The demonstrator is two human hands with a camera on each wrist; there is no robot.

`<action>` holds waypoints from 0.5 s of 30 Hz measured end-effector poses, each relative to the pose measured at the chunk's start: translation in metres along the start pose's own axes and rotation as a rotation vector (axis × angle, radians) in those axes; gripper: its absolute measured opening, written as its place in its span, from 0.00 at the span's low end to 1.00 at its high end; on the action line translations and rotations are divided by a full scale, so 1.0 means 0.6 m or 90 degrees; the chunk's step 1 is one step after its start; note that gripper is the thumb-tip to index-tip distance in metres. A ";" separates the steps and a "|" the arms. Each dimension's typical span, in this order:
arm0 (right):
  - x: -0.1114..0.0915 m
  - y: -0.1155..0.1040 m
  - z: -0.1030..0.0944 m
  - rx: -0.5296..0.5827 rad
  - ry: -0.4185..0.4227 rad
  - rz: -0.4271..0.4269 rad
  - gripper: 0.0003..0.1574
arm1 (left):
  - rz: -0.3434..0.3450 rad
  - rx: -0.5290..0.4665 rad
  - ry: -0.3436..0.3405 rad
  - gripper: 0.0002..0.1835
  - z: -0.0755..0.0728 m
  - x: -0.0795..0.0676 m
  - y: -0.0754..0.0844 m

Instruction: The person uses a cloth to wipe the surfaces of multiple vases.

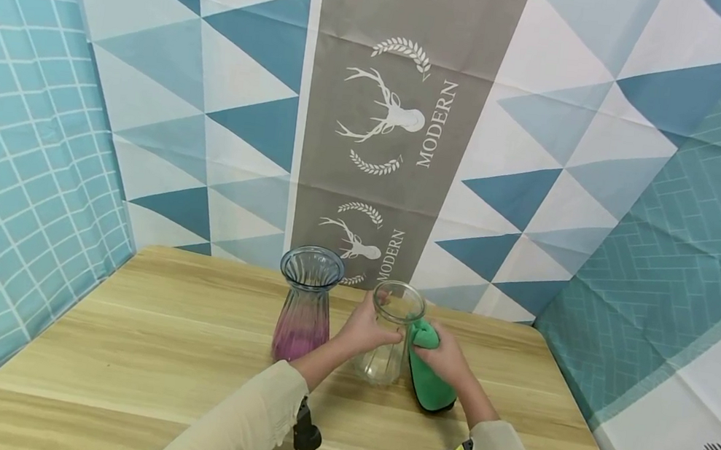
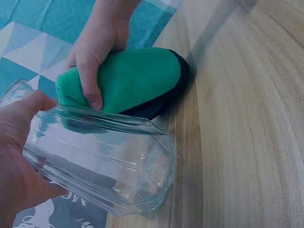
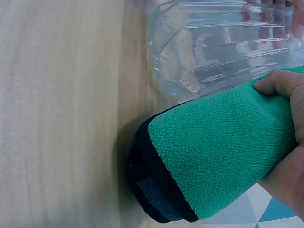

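A clear glass vase (image 1: 382, 363) with ribbed sides stands at the back of the wooden table. My left hand (image 1: 371, 329) grips it around the neck, thumb on the near side and fingers behind. In my right hand (image 1: 446, 355) is a green cloth (image 1: 430, 383) with a dark edge, folded and hanging down beside the vase. In the left wrist view, the bunched top of the cloth (image 2: 137, 80) lies against the vase's outer wall, near the rim. The right wrist view shows the thumb pressing the cloth (image 3: 223, 137); the fingers behind it are hidden.
Left of my left hand stands another glass vase (image 1: 304, 311), bluish at the rim and purple at the base. Patterned cloth sheets (image 1: 249, 96) hang behind and at both sides of the wooden table (image 1: 123, 347).
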State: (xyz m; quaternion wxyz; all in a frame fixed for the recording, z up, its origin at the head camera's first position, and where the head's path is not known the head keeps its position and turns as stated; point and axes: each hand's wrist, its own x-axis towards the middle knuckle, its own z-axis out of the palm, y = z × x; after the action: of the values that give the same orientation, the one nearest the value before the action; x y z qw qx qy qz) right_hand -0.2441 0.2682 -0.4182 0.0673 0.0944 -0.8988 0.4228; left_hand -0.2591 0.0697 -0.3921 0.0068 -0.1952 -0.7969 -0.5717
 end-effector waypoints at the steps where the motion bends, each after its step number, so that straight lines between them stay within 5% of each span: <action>1: 0.000 0.002 0.001 0.004 -0.001 -0.001 0.31 | 0.001 0.001 0.001 0.41 0.000 0.000 0.001; 15: -0.009 0.012 0.003 -0.038 -0.007 0.006 0.31 | -0.006 0.047 0.045 0.43 0.003 -0.002 -0.002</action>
State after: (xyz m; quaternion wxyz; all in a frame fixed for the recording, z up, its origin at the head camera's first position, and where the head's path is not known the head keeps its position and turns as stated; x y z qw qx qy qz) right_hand -0.2405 0.2719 -0.4261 0.0634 0.0904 -0.9116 0.3959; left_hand -0.2578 0.0704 -0.3940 0.0395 -0.1704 -0.8176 -0.5486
